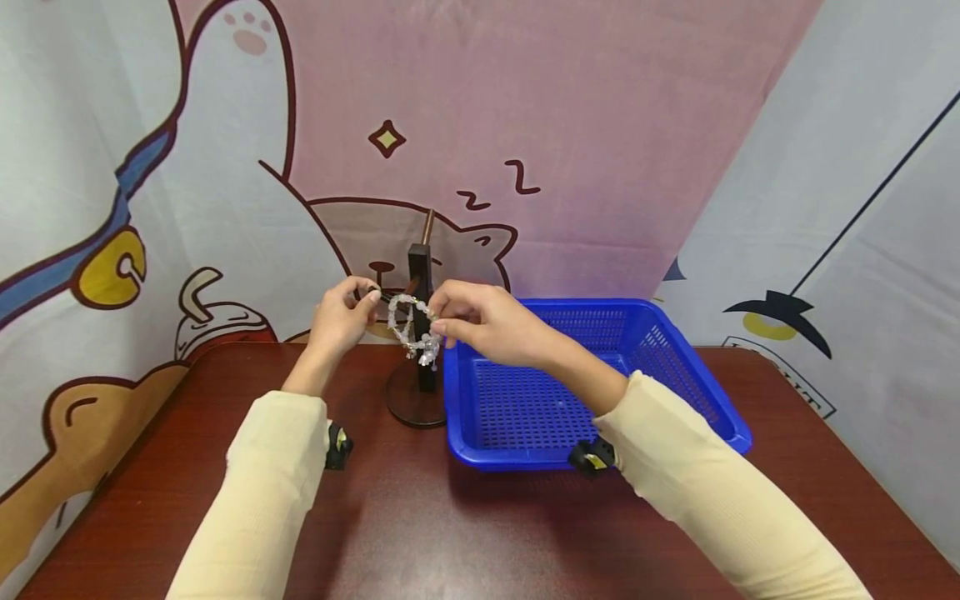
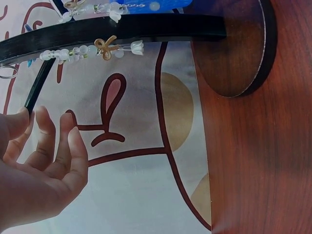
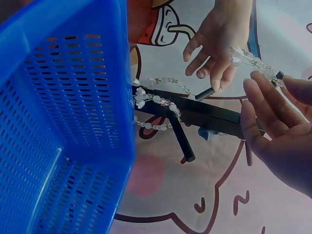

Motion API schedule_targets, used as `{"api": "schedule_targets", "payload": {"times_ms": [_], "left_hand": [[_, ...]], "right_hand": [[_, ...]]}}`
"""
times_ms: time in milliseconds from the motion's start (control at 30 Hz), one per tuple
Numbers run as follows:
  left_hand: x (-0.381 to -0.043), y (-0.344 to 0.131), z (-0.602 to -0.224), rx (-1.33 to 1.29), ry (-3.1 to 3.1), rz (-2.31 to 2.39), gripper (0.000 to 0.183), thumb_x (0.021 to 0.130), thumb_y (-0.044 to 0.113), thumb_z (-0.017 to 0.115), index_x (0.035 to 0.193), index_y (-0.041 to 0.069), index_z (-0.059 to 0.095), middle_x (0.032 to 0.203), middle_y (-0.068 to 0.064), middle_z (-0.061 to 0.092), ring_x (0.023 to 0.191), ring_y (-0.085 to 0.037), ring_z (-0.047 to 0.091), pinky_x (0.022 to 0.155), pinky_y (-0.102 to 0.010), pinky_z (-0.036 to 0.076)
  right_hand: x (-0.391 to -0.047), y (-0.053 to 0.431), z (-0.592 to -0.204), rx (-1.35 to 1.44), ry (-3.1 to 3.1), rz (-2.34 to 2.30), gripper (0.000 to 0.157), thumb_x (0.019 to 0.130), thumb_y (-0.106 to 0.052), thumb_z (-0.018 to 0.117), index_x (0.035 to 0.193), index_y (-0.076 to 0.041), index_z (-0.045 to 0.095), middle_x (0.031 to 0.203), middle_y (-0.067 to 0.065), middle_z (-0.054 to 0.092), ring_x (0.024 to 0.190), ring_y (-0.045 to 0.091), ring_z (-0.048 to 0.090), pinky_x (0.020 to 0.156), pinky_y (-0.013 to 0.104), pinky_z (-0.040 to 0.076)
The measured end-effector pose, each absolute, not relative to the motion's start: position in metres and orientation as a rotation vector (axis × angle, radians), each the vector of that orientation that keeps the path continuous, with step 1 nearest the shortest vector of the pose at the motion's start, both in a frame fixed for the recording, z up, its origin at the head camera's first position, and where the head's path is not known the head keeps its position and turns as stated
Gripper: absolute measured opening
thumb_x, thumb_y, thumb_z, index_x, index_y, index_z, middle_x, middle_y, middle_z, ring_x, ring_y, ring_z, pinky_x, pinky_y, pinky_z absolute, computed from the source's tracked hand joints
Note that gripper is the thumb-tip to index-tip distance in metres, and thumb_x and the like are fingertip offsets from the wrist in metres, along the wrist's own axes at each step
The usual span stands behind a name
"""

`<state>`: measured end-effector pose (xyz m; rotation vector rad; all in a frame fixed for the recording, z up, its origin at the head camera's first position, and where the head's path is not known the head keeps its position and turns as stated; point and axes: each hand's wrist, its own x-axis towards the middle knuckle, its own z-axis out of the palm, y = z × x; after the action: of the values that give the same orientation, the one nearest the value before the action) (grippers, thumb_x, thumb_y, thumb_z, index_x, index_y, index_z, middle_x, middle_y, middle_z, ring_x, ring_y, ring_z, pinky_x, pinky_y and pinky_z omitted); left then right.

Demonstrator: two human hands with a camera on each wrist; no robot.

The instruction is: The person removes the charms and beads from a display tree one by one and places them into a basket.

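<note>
A black display stand point(image 1: 420, 267) rises from a round base point(image 1: 417, 417), with short black pegs sticking out of its post. My left hand point(image 1: 341, 317) pinches one black peg point(image 2: 41, 85) between thumb and index finger. Clear and white beaded bracelets point(image 3: 168, 105) hang on the stand, some with white flower charms. My right hand point(image 1: 487, 321) is at the other side of the post, its fingertips pinching a beaded bracelet point(image 3: 253, 61) with a white flower. Whether this bracelet still touches the peg end by my fingers, I cannot tell.
A blue perforated plastic basket point(image 1: 517, 457) stands close to the right of the stand, beneath my right forearm. Both are on a reddish-brown wooden table point(image 1: 390, 517). A printed cartoon cloth point(image 1: 600, 167) hangs behind the table's far edge.
</note>
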<state>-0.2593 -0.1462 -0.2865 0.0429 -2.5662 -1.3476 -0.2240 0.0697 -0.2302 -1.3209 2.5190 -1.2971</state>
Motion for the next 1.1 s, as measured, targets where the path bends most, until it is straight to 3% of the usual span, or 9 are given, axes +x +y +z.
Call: {"api": "schedule_targets", "payload": {"times_ms": [233,567,1100], "left_hand": [[-0.258,-0.146,-0.286,0.047,-2.571,-1.349,0.020,0.095,0.023,0.050,0.107,0.009,0.058,0.077,-0.011,0.062,0.064,-0.016,0.055,0.055,-0.027,0.039],[-0.258,-0.146,-0.286,0.057,-2.586,-1.347,0.020,0.096,0.024,0.049,0.108,0.010,0.057,0.077,-0.010,0.062,0.066,-0.018,0.055,0.056,-0.027,0.039],[-0.257,-0.147,-0.284,0.056,-2.587,-1.366,0.022,0.096,0.025,0.048,0.109,0.009,0.056,0.084,-0.017,0.063,0.063,-0.016,0.053,0.056,-0.027,0.039]], "right_hand": [[-0.222,0.075,-0.227,-1.338,2.465,-1.324,0.005,0.089,-0.001,0.057,0.093,-0.001,0.056,0.076,0.010,0.065,0.066,0.017,0.061,0.063,0.029,0.048],[-0.226,0.089,-0.228,-1.315,2.481,-1.314,0.005,0.088,-0.001,0.058,0.093,-0.001,0.056,0.074,0.008,0.065,0.068,0.025,0.061,0.061,0.030,0.046],[-0.237,0.117,-0.234,-1.162,2.566,-1.256,0.005,0.089,-0.003,0.058,0.093,-0.004,0.058,0.071,0.009,0.063,0.067,0.018,0.059,0.059,0.031,0.043]]}}
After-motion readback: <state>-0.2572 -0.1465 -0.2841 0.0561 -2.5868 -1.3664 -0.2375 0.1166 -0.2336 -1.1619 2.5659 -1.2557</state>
